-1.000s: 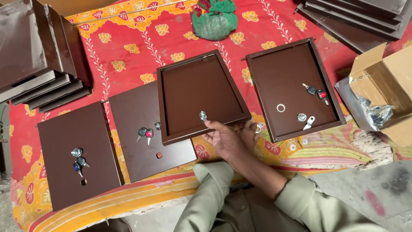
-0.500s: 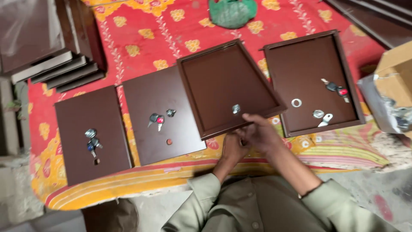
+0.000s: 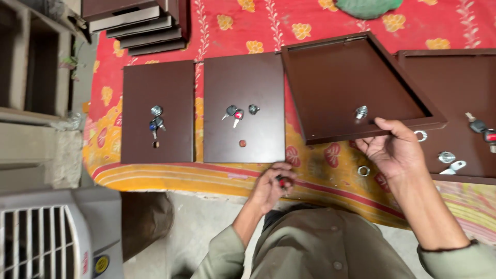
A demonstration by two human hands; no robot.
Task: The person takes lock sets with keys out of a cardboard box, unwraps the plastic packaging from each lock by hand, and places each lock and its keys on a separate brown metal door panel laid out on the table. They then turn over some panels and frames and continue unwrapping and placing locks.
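Right hand: right hand [image 3: 395, 150] grips the near edge of the brown tray panel [image 3: 341, 82], thumb on top, fingers under, and tips it up off the cloth
Left hand: left hand [image 3: 271, 186] is curled shut around a small dark thing with a bit of red, likely a key [image 3: 280, 180]; it sits at the near edge of the table, just below the flat panels
Tray panel: it lies right in front of the right hand, touching it, with a silver lock [image 3: 361, 111] stuck in its middle near the thumb
Ring: a small metal ring [image 3: 363, 170] lies on the cloth just beside the right hand, under the lifted edge
Middle flat panel: brown flat panel [image 3: 244, 106] lies above the left hand, with keys [image 3: 232, 112] and a lock piece on it, and a small hole
Far left panel: another brown panel [image 3: 157, 88] lies beside it, with a bunch of keys and a lock [image 3: 156, 118]
Right panel: one more brown tray [image 3: 454, 72] lies past the right hand, with a lock piece [image 3: 447, 156] and keys on it
Cloth: red flowery cloth [image 3: 237, 26] covers the table
Stack: more brown panels [image 3: 139, 26] are piled at the far left corner
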